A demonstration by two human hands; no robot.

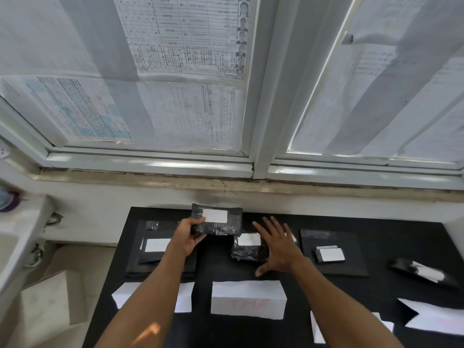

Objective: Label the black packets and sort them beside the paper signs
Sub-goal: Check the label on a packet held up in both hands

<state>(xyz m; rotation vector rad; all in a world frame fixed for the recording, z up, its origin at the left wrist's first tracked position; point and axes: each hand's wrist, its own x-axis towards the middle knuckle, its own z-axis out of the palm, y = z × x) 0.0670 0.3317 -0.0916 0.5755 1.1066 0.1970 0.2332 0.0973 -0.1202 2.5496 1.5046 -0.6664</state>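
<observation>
Head view, one frame.

- Left hand (186, 238): centre of the frame, raised above the black table top (401, 241). Thumb and curled fingers grip the left end of a black packet (222, 226), held level, white label facing up. This packet is clear of the table, near its far edge.
- Right hand (280, 249): just right of centre, palm down, fingers straight and spread, holding nothing. It lies over the right edge of a second black packet (247, 252), which rests on the table with a white label on top. Contact cannot be told.
- Left of centre: flat black packets stacked (150, 261), the top one white-labelled, partly hidden by the left forearm.
- Right of centre: a flat black packet (351, 262) carrying a small labelled packet (330, 255).
- Far right: a lone packet (423, 271) lying askew.
- Lower frame, a row of paper signs: left sign (184, 297), crossed by the left forearm; centre sign (248, 300) with faint red writing; a sign (317, 332) behind the right forearm; far-right sign (434, 321).
- Upper frame: window (261, 96) covered with printed sheets.
</observation>
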